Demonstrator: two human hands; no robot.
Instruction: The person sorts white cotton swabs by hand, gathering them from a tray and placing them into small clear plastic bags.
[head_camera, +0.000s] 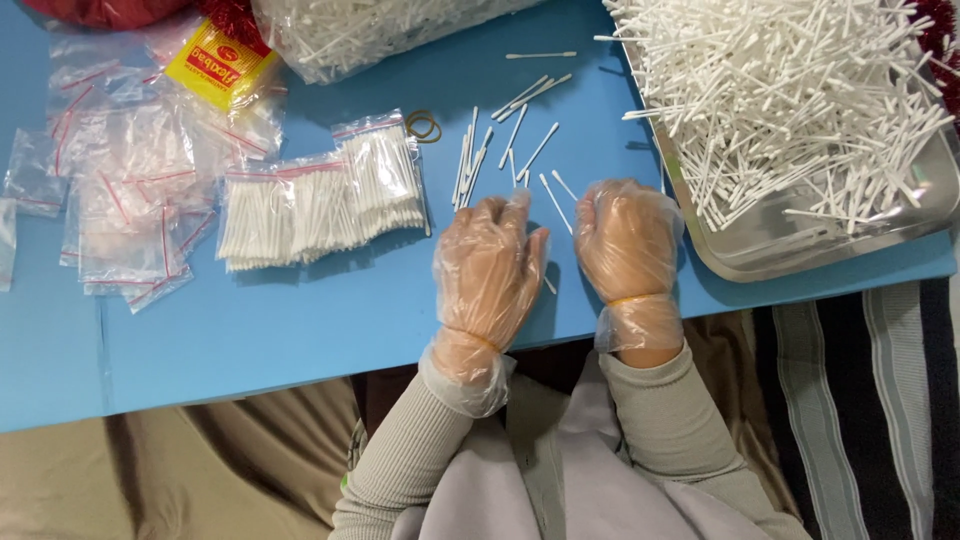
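Both hands in clear plastic gloves, palms down on blue table (300, 330): left hand (487, 268) and right hand (625, 240) lie side by side, fingers loosely together, gripping nothing. Loose cotton swabs (515, 140) scattered just beyond fingertips, a few touching or part-hidden under them. Steel tray (790, 245) w/ big swab heap at right; filled swab bags (320, 195), empty zip bags (120, 190), rubber band (423, 125) at left.

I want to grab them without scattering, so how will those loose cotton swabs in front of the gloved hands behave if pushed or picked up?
The loose cotton swabs look thin, so probably very light and easily scattered. Their round sticks may roll on the smooth blue table. The loose plastic glove on the left hand may slip on them.
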